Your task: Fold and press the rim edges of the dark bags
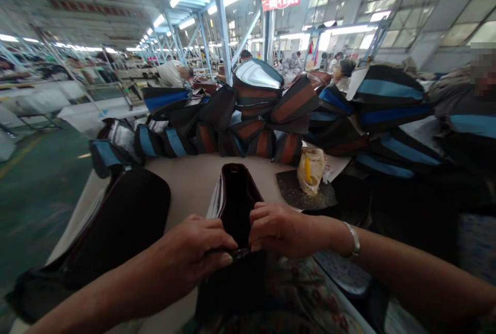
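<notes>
A dark bag [237, 189] with a maroon-edged opening stands on the pale table in front of me, its mouth facing up. My left hand [205, 246] pinches the near rim of the bag between thumb and fingers. Close beside it, my right hand [277, 228] is closed on the same rim at its right corner. Black material hangs from that edge toward my lap. White sheeting shows along the bag's left side. A bracelet circles my right wrist.
Behind the bag, dark bag pieces [248, 135] with blue and brown stripes are heaped. A glue-stained container [311, 169] with a yellow handle stands on a dark board [289, 189]. A large black piece [132, 215] lies at left. People work farther back.
</notes>
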`<control>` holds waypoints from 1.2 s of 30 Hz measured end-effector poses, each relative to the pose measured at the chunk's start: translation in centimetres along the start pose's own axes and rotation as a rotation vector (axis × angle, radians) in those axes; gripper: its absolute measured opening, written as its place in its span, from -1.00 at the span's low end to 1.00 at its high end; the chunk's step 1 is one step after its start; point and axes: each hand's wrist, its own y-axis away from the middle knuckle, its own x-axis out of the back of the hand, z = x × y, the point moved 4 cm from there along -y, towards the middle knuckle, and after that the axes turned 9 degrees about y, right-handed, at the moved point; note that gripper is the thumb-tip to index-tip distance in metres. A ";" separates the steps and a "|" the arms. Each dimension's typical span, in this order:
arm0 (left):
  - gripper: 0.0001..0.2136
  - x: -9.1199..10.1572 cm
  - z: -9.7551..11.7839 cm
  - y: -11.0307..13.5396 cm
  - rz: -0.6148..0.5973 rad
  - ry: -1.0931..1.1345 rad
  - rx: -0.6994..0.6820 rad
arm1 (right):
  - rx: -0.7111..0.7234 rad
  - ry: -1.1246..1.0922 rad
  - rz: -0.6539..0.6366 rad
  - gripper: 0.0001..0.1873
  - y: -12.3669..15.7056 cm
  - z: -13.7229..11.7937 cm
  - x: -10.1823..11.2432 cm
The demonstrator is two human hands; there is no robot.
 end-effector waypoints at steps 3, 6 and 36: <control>-0.87 -0.2 -0.7 -0.2 0.072 -0.064 0.052 | -0.015 -0.027 0.008 -0.80 -0.1 -0.1 0.4; -0.92 -0.5 -1.0 -0.3 0.107 -0.134 0.093 | -0.046 -0.024 -0.012 -0.78 -0.3 -0.3 0.5; -0.75 4.8 -2.1 0.0 0.056 0.164 0.170 | -0.031 -0.086 0.173 -0.86 -4.1 5.2 0.7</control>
